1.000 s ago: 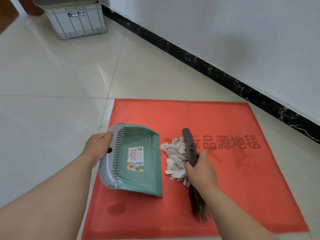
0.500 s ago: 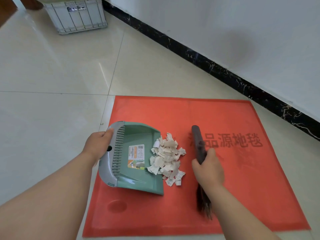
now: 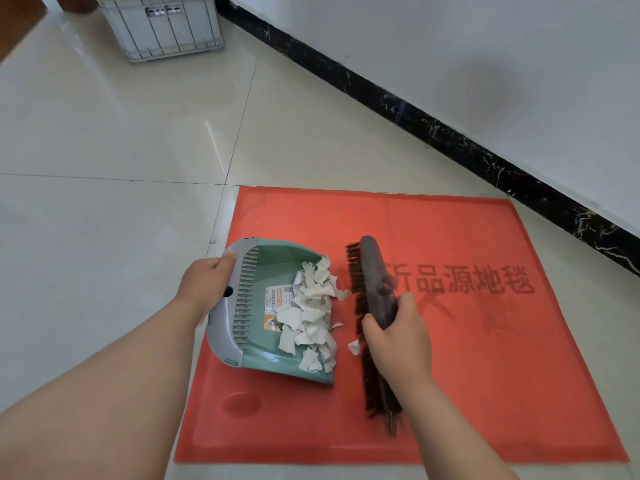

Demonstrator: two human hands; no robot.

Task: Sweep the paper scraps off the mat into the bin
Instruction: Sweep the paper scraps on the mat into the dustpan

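A green dustpan [image 3: 263,362] with a grey comb edge lies on the red mat [image 3: 450,375]. My left hand [image 3: 206,285] grips its grey rim. White paper scraps [image 3: 310,317] are heaped inside the pan near its lip. One small scrap [image 3: 354,347] lies on the mat just right of the lip. My right hand [image 3: 398,341] holds a dark brush [image 3: 369,271] by its back, its brown bristles facing the pan, a short gap from the lip.
A grey slatted plastic crate [image 3: 166,26] stands at the far left by the wall. A black skirting strip [image 3: 450,140] runs along the white wall on the right. Glossy cream floor tiles [image 3: 104,133] surround the mat, which carries dark printed characters [image 3: 474,278].
The brush swept the scrap pile left from the mat into the dustpan. It then drew back slightly to the right. The left hand kept the pan in place.
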